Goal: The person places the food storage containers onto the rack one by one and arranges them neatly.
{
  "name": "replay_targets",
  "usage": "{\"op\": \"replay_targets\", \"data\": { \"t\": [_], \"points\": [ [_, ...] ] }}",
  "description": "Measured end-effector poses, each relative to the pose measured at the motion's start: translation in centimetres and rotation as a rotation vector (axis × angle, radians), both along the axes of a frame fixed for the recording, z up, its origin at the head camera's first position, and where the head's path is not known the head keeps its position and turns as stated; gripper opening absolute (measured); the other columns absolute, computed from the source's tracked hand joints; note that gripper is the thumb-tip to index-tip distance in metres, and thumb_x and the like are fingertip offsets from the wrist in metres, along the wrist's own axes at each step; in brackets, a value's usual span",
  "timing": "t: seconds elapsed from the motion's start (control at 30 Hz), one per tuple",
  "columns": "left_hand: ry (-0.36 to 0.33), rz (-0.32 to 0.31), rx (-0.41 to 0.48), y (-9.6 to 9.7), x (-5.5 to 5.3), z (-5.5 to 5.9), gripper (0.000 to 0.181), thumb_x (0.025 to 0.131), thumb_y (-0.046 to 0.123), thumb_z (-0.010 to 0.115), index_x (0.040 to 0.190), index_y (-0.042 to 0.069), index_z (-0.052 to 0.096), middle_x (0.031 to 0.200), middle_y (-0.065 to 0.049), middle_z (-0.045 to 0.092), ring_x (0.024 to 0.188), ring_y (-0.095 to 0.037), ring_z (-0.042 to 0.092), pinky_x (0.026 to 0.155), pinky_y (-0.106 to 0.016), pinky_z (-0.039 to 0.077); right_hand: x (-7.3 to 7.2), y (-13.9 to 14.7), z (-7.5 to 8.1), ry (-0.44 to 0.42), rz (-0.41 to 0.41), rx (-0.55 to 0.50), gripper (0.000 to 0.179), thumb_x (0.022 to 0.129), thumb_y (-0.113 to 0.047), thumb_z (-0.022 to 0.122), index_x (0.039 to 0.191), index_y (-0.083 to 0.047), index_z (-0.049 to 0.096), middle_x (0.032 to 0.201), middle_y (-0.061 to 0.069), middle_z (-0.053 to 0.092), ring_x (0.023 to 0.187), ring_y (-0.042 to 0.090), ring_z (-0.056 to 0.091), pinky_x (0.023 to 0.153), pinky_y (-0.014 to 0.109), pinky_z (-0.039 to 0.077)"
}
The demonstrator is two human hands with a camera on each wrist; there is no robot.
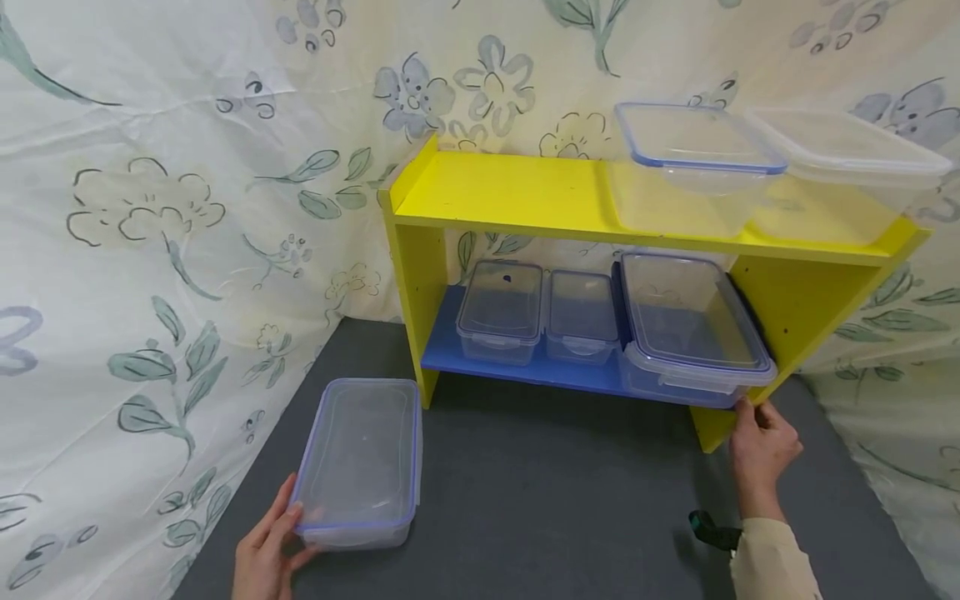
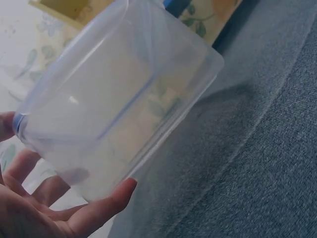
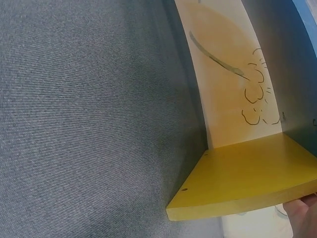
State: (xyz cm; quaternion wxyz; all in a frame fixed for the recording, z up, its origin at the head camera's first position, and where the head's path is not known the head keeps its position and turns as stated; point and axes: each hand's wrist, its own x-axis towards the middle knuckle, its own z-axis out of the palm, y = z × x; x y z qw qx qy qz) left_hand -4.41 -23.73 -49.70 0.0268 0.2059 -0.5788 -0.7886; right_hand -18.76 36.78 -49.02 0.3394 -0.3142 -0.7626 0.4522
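My left hand (image 1: 264,546) grips a clear plastic food container (image 1: 362,450) with a blue-rimmed lid by its near left corner. In the left wrist view the container (image 2: 114,99) is tilted and off the grey surface, the fingers of my left hand (image 2: 54,203) spread along its end and underside. My right hand (image 1: 763,446) holds the front edge of the right side panel of a yellow shelf (image 1: 495,187), just under the blue lower board (image 1: 480,372). Only some fingers of my right hand (image 3: 301,213) show in the right wrist view, against the yellow panel (image 3: 247,173).
On the blue board stand a lidded container (image 1: 501,308), a narrower one (image 1: 581,312) and a large one (image 1: 693,312) at the right. Two big clear containers, one blue-rimmed (image 1: 697,171) and one white-rimmed (image 1: 847,171), sit on top. Floral cloth (image 1: 150,275) hangs behind.
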Motion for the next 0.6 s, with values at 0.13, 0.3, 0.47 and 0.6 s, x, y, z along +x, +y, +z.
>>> {"op": "replay_targets", "data": {
  "t": [0.13,0.3,0.47,0.6],
  "points": [
    [-0.025,-0.007,-0.009,-0.3,0.3,0.3,0.044,0.098,0.025,0.057,0.14,0.035,0.047,0.104,0.035,0.062,0.088,-0.002,0.066,0.068,-0.036,0.058,0.2,-0.2,0.2,0.019,0.0,0.004,0.04,0.093,-0.042,0.059,0.083,-0.004,0.065,0.054,-0.026,0.045,0.06,0.0,0.043,0.046,0.015,0.029],
    [0.02,-0.048,0.027,-0.2,0.6,0.7,0.034,0.101,0.023,0.053,0.125,0.046,0.058,0.106,0.03,0.065,0.086,-0.006,0.067,0.067,-0.038,0.057,0.4,0.0,0.5,0.037,-0.002,0.019,0.039,0.093,-0.04,0.059,0.079,-0.003,0.063,0.052,-0.023,0.043,0.058,0.001,0.042,0.046,0.018,0.027],
    [0.072,-0.105,0.035,-0.1,0.9,1.3,0.033,0.102,0.02,0.05,0.118,0.046,0.063,0.108,0.027,0.066,0.088,-0.008,0.068,0.066,-0.041,0.057,0.4,0.1,0.6,0.013,-0.004,0.017,0.04,0.094,-0.043,0.058,0.08,-0.006,0.064,0.055,-0.024,0.045,0.061,0.001,0.043,0.049,0.018,0.03],
    [0.132,-0.135,0.042,-0.3,1.2,1.9,0.037,0.103,0.016,0.046,0.12,0.044,0.063,0.109,0.022,0.068,0.09,-0.009,0.068,0.066,-0.042,0.057,0.4,-0.1,0.6,-0.002,0.01,0.023,0.041,0.094,-0.043,0.058,0.077,-0.006,0.062,0.055,-0.021,0.045,0.06,0.004,0.043,0.048,0.019,0.03]
  ]
}}
